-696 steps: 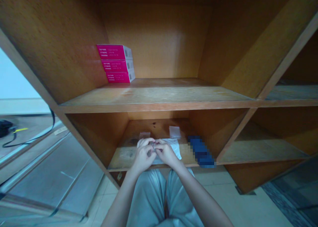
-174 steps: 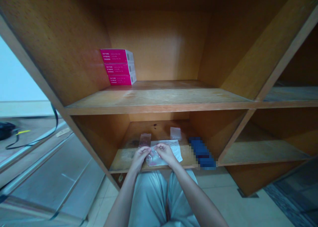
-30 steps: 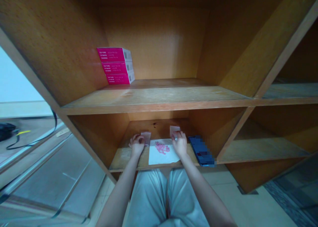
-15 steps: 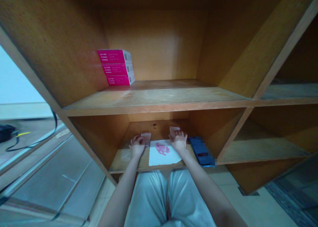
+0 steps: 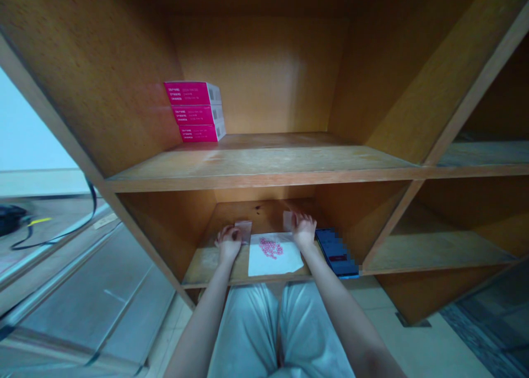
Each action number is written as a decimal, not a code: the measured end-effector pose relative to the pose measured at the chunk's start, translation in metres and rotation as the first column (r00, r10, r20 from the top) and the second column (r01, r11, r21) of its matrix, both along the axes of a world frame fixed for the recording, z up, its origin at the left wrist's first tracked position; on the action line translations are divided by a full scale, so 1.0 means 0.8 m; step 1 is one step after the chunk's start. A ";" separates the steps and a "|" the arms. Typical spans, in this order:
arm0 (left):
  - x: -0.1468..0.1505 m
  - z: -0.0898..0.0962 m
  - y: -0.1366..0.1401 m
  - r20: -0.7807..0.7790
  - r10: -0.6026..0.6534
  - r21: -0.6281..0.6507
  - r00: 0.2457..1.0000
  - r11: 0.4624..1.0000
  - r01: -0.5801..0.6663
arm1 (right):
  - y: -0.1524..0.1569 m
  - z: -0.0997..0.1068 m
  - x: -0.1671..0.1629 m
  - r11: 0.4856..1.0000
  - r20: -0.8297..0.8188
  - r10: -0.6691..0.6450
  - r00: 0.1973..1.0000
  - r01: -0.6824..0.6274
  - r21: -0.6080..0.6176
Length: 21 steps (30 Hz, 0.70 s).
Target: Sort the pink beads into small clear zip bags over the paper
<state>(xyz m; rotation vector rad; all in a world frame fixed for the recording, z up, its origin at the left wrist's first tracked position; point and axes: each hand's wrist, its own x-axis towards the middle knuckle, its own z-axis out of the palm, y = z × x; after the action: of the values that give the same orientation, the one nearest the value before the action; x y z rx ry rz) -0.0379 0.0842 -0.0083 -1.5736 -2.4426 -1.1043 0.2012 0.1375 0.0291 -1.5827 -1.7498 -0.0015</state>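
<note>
On the lower shelf lies a white sheet of paper [image 5: 264, 265] with a cluster of small pink-red tablets [image 5: 271, 248] on it. To the left of the paper, my left hand [image 5: 228, 243] rests with curled fingers, its thumb and finger closed at the edge of a small clear plastic bag [image 5: 245, 230]. Beyond the paper's far right corner, my right hand [image 5: 305, 232] pinches another small clear plastic bag [image 5: 287, 219]. Its fingertips partly cover that bag. Whether either bag contains anything is too small to tell.
A dark blue phone [image 5: 334, 252], partly pixelated, lies right of my right hand. Three stacked pink boxes [image 5: 194, 115] stand on the upper shelf [image 5: 264, 160]. Wooden side walls bound the compartment. Leaning glass panels [image 5: 82, 295] and a black cable [image 5: 93, 201] are at left.
My right hand has shifted right, off the paper's corner and closer to the phone, and its fingers have turned on the bag. My left hand has stayed where it was.
</note>
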 end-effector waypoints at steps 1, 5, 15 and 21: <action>0.000 0.001 0.000 0.005 0.003 0.001 1.000 1.000 -0.003 | 0.001 0.004 0.003 0.999 -0.064 -0.006 0.998 0.008 0.035; 0.003 0.007 -0.002 0.034 0.016 0.019 0.999 1.000 -0.016 | -0.004 0.026 0.008 0.976 -0.419 0.104 0.902 -0.013 0.215; 0.025 0.036 -0.019 0.450 -0.301 0.331 0.841 0.931 0.157 | -0.073 0.031 -0.023 0.986 -0.955 0.166 0.246 -0.060 0.156; 0.081 0.061 -0.055 0.893 -0.404 0.301 0.199 0.864 0.405 | -0.112 0.009 -0.051 0.964 -0.992 0.113 -0.056 -0.238 0.123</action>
<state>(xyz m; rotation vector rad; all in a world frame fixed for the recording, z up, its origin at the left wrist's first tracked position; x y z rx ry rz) 0.0267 0.0403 0.0401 -1.9775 -2.4492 -2.8793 0.1606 0.0480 0.0367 -0.7827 -0.6109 1.1512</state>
